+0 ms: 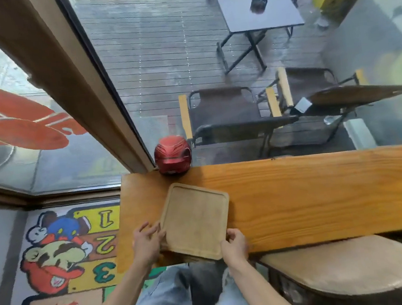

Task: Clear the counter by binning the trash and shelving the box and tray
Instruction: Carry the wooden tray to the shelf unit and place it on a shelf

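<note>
The tray (195, 218) is gripped between the hands, left hand (147, 242) loosely curled at its side, right hand (234, 245) pinching its near corner, seemingly for lifting off the counter (311, 195).

Single head-worn view, steeply down and forward over the near counter (323, 196).

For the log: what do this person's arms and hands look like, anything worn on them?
Both arms are bare all the way down the frame, with no sleeves in view. The left hand and right hand wear no gloves, and no watch, ring or wristband is visible. No markings show on either forearm.
</note>
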